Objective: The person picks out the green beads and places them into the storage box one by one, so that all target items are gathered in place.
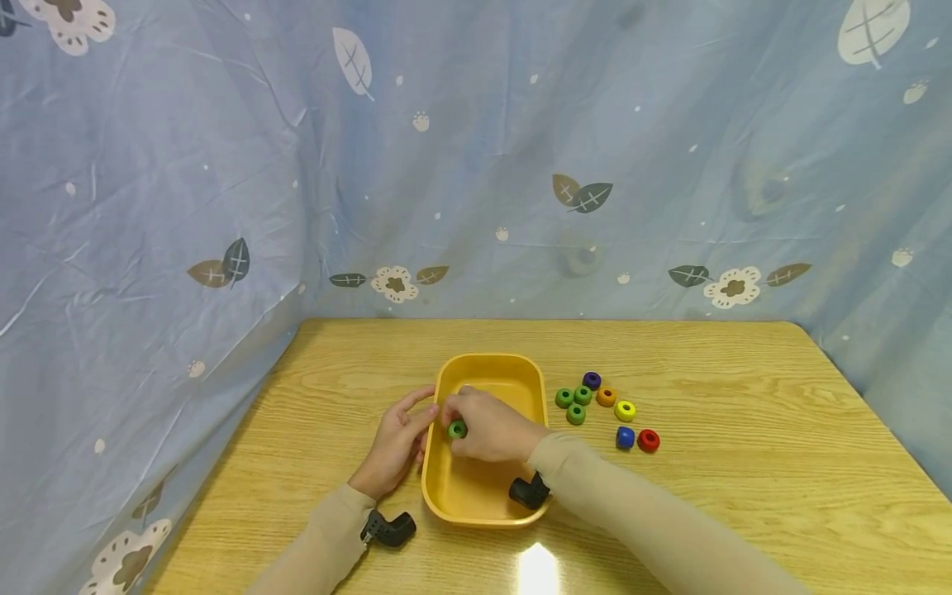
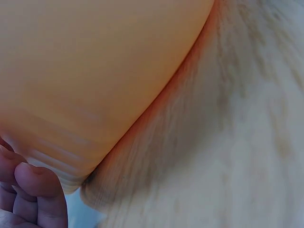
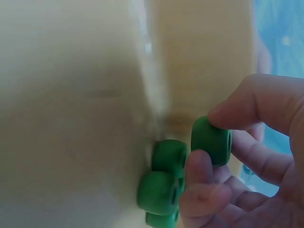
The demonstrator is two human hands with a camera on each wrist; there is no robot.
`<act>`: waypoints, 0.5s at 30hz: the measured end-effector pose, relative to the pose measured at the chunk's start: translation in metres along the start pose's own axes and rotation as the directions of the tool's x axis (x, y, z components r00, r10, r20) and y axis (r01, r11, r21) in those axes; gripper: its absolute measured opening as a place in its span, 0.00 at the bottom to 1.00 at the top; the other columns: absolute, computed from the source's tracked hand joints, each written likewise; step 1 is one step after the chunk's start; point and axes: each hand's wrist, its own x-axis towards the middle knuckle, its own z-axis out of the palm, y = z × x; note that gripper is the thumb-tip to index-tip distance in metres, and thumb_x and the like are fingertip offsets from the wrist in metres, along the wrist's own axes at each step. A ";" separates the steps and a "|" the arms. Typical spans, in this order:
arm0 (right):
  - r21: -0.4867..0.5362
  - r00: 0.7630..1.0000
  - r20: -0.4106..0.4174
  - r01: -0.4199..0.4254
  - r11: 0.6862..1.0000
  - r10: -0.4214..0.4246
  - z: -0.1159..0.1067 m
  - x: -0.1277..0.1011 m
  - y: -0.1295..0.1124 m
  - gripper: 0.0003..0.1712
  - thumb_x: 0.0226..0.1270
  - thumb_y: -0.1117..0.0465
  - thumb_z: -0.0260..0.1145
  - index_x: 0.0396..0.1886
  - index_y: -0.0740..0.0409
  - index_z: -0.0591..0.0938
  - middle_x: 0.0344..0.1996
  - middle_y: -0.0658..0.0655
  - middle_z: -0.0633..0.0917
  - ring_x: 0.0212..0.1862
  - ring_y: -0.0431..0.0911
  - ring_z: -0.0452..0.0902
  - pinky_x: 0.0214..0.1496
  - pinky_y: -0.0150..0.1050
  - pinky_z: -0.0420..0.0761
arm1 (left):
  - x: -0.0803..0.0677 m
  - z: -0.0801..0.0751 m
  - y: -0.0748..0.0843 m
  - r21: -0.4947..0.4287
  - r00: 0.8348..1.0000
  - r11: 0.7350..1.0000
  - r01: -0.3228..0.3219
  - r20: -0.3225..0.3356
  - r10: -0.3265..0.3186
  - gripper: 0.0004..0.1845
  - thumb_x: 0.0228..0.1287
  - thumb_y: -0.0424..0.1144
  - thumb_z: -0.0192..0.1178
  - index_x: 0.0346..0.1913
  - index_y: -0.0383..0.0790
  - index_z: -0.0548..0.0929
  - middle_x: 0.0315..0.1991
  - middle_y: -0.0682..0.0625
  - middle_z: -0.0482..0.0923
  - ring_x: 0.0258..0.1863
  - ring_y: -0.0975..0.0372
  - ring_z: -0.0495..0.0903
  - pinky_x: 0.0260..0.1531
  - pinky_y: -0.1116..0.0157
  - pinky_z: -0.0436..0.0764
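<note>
My right hand [image 1: 491,426] reaches into the yellow tray [image 1: 476,522]. It pinches a green bead [image 3: 209,141] between thumb and fingers, close to the tray's left wall. In the right wrist view, more green beads [image 3: 159,192] lie together on the tray floor just beside the held one; in the head view the hand hides them. Along the outside of the tray's left wall is my left hand [image 1: 397,438], thumb and fingers touching near the rim. Its fingertips [image 2: 38,178] show next to the wall in the left wrist view.
On the wooden table [image 1: 744,397], right of the tray, lie three green beads [image 1: 576,414], a purple bead [image 1: 592,380], an orange bead [image 1: 606,397], a yellow bead [image 1: 625,411], a blue bead [image 1: 625,438] and a red bead [image 1: 649,440]. A patterned blue cloth [image 1: 476,165] hangs behind.
</note>
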 end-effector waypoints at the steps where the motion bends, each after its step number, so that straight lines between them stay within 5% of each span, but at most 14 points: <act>1: -0.009 1.000 0.001 0.001 1.000 -0.001 0.002 0.001 0.001 0.12 0.60 0.64 0.76 0.41 0.52 0.82 0.40 0.49 0.80 0.40 0.40 0.72 0.44 0.32 0.76 | 0.000 0.000 0.000 0.000 1.000 1.000 -0.001 0.003 0.001 0.30 0.82 0.40 0.55 0.77 0.30 0.61 0.14 0.57 0.74 0.11 0.68 0.68 0.14 0.73 0.71; 15: -0.047 0.999 -0.011 0.030 0.998 -0.031 0.011 0.003 0.001 0.12 0.58 0.64 0.78 0.38 0.55 0.83 0.38 0.53 0.81 0.39 0.41 0.70 0.42 0.32 0.75 | 0.001 -0.001 -0.002 0.001 1.000 1.000 -0.002 0.013 0.002 0.30 0.82 0.40 0.54 0.77 0.30 0.61 0.13 0.59 0.71 0.11 0.69 0.67 0.13 0.74 0.70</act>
